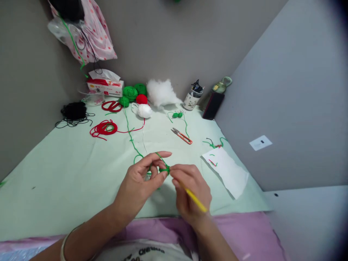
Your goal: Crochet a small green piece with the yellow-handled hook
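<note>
Near the front of the table my left hand (144, 174) pinches a small piece of green crochet work (164, 169) between thumb and fingers. Green yarn (132, 139) loops over its raised index finger and runs back to a green ball (124, 102). In my right hand (190, 190) is a crochet hook with a yellow handle (196, 200), held like a pencil. The hook's tip meets the green piece and is hidden by the fingers. Both hands touch or nearly touch at the work.
Thread snips (181, 136) lie beyond the hands, below two small green pieces (177, 115). Along the back stand a tissue box (106, 88), white stuffing (163, 93), a pen cup (193, 99) and a phone (213, 105). Red yarn (104, 127) lies left; white paper (227, 174) lies right.
</note>
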A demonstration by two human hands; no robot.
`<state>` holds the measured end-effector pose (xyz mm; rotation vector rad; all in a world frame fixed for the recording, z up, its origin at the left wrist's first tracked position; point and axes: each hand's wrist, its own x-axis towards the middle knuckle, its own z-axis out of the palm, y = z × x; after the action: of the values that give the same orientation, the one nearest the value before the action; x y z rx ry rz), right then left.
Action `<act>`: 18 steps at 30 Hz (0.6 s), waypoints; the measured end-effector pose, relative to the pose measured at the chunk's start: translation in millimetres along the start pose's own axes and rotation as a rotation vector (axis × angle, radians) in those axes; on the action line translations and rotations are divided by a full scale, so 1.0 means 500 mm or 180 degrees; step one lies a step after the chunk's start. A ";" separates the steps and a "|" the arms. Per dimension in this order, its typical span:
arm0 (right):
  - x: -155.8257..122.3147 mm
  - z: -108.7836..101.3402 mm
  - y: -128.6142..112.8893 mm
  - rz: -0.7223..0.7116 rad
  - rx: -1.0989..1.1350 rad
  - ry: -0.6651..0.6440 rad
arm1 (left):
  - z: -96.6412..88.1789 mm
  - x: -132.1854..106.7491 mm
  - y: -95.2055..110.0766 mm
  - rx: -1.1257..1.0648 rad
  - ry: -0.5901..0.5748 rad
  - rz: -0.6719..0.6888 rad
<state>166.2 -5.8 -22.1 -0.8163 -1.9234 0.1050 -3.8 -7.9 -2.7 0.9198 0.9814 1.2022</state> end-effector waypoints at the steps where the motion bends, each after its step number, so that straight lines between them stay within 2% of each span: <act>1: -0.004 0.004 0.003 -0.0157 -0.0250 0.0016 | 0.003 0.000 0.000 -0.0199 -0.0028 -0.0106; 3: -0.011 0.008 0.007 -0.0303 -0.0469 0.0161 | 0.004 0.003 0.001 -0.0644 -0.0203 -0.0458; 4: -0.012 0.008 0.007 -0.0262 -0.0363 0.0253 | 0.003 0.006 0.002 -0.0846 -0.0310 -0.0642; 6: -0.007 0.005 0.003 0.0123 0.0158 0.0460 | -0.002 0.011 0.005 -0.1109 -0.0470 -0.0849; 9: 0.011 -0.001 -0.004 0.0828 0.1127 0.0785 | -0.009 0.014 0.010 -0.1127 -0.0426 -0.0673; 11: 0.024 -0.001 -0.006 0.1037 0.1428 0.0775 | -0.008 0.012 0.011 -0.0970 -0.0398 -0.0513; 15: 0.028 0.007 -0.006 0.1015 0.1352 0.0554 | -0.001 0.006 0.007 -0.0642 -0.0371 -0.0311; 18: 0.010 0.013 -0.005 0.0804 0.0875 0.0453 | 0.004 0.006 0.002 -0.0624 -0.0223 -0.0288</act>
<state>158.1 -2.9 -20.4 -0.8514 -1.6219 0.4429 -2.0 -4.7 -1.5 0.7500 0.8247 1.1594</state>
